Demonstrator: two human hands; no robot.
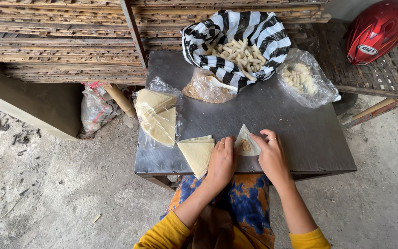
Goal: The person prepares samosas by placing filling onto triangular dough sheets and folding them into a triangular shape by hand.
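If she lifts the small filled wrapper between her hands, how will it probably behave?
The filled wrapper looks thin and folded, so it is probably floppy and light. Its brown filling lies exposed, so tilting may spill it. Both the left hand and the right hand touch it.

My only view: head camera, looking steeply down over desk from above, fairly near, facing forward toward stacked bamboo racks.
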